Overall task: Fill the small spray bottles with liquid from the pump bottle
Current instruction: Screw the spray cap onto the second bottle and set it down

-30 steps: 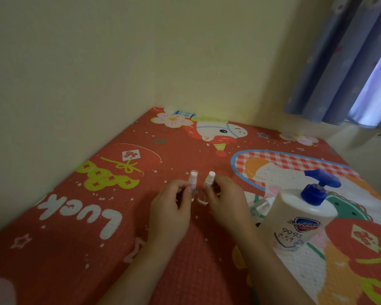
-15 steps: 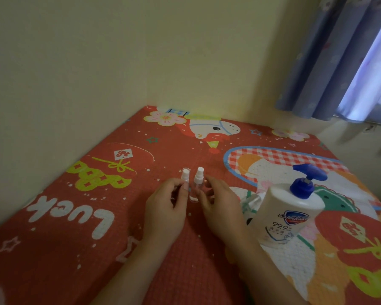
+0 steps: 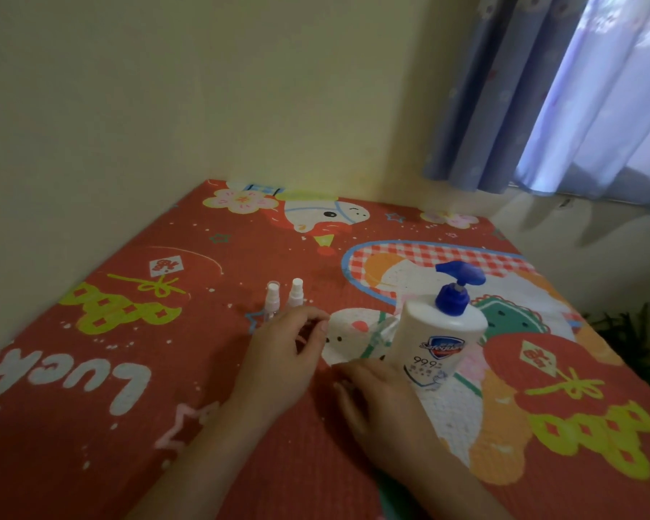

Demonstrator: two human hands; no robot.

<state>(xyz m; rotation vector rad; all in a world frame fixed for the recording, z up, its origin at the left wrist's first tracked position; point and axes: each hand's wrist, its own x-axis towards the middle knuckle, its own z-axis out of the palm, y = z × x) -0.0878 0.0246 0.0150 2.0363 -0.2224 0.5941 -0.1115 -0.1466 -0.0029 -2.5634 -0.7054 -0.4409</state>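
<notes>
Two small clear spray bottles with white tops stand side by side on the red patterned mat, one on the left [image 3: 271, 301] and one on the right [image 3: 295, 295]. A white pump bottle [image 3: 436, 343] with a blue pump head stands to their right. My left hand [image 3: 284, 350] hovers just in front of the small bottles, fingers loosely curled, holding nothing. My right hand [image 3: 378, 401] rests low on the mat beside the pump bottle's base, fingers apart and empty.
The red mat [image 3: 136, 377] fills a corner between two pale yellow walls. Blue curtains [image 3: 548, 91] hang at the upper right. A dark plant [image 3: 638, 332] shows past the mat's right edge.
Both hands have let go of the small spray bottles and drawn back toward me. My right hand has moved right, next to the pump bottle. The bottles stay upright.
</notes>
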